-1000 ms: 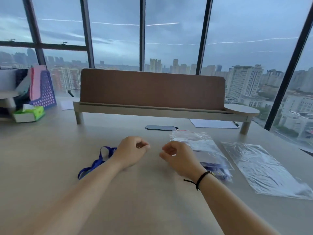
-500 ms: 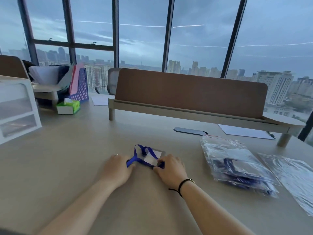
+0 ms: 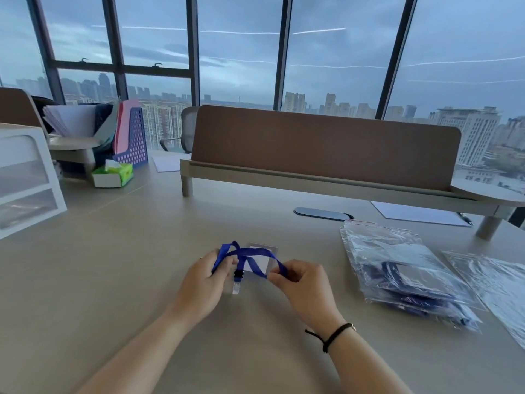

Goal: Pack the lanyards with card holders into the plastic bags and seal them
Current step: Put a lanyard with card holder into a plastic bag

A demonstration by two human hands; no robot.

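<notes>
A blue lanyard is stretched between my two hands just above the desk, folded in loops. Its clear card holder lies behind the strap, and a black buckle with a clear clip hangs below it. My left hand pinches the left loops; my right hand pinches the right end. A stack of plastic bags holding packed lanyards lies to the right, with an empty flat plastic bag further right.
A brown desk divider on a raised shelf crosses the back. A white drawer unit, a tissue box and a purple file holder stand at the left. A cable grommet and a sheet of paper lie under the shelf.
My hands have lifted off the desk with the lanyard and pulled its strap taut between them. The view has swung to the left, so the bags now sit further right.
</notes>
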